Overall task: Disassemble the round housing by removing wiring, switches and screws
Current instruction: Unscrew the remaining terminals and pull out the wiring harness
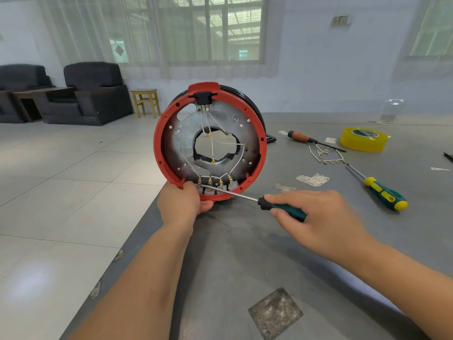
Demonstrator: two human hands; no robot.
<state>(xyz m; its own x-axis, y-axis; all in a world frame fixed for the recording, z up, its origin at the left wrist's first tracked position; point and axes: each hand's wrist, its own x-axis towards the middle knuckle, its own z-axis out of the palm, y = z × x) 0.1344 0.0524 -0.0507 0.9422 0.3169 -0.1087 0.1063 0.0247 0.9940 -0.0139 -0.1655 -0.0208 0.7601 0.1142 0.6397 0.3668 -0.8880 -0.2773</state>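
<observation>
The round housing [159, 133], a red ring around a grey metal plate with a ragged centre hole, stands on edge at the table's left corner. White wires [211, 141] run from a black block at its top to brass terminals [210, 180] along the bottom. My left hand [181, 201] grips the housing's lower rim. My right hand [318, 217] holds a green-handled screwdriver [232, 193], whose tip touches the leftmost terminal beside my left fingers.
On the grey table [245, 266] at the right lie a green-and-yellow screwdriver [382, 192], a brown-handled screwdriver [311, 139], loose removed wires [326, 155], a roll of yellow tape [364, 139] and paper scraps. The table edge and tiled floor are at the left.
</observation>
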